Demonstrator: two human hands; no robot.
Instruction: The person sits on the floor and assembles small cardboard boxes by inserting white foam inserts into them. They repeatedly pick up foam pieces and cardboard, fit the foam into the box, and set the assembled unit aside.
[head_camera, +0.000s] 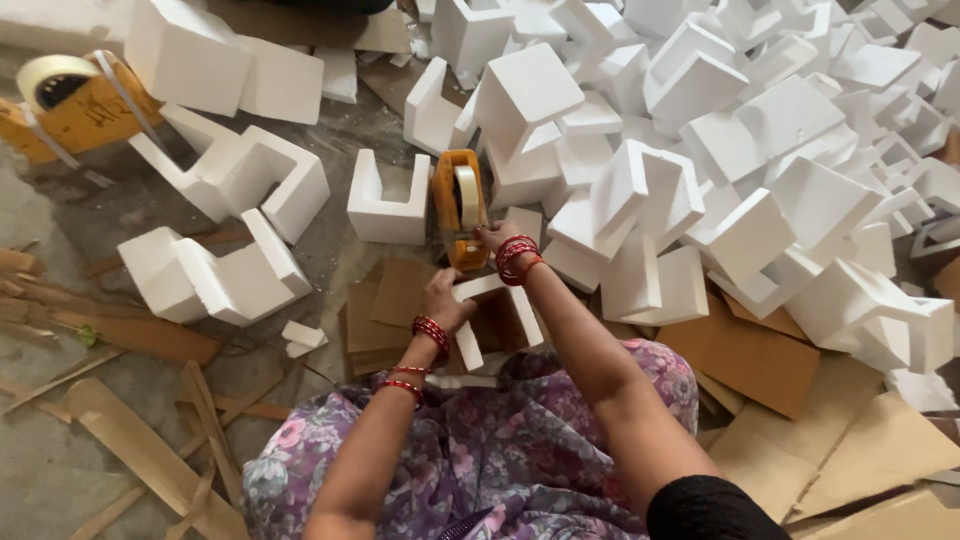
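Observation:
My right hand (492, 238) grips an orange tape dispenser (457, 208) carrying a roll of pale tape, held just above a white foam piece (490, 318). That foam piece is an angular frame shape resting on my lap edge and on brown cardboard. My left hand (445, 300) presses on its left side, fingers curled over the edge. Both wrists wear red bangles. My lap is covered by floral purple cloth (480, 450).
A big heap of white foam blocks (760, 150) fills the right and top. Several U-shaped foam pieces (390, 200) lie to the left. Cardboard sheets (760, 360) lie at right, wooden strips (150, 440) at lower left, a second tape dispenser (70, 100) at upper left.

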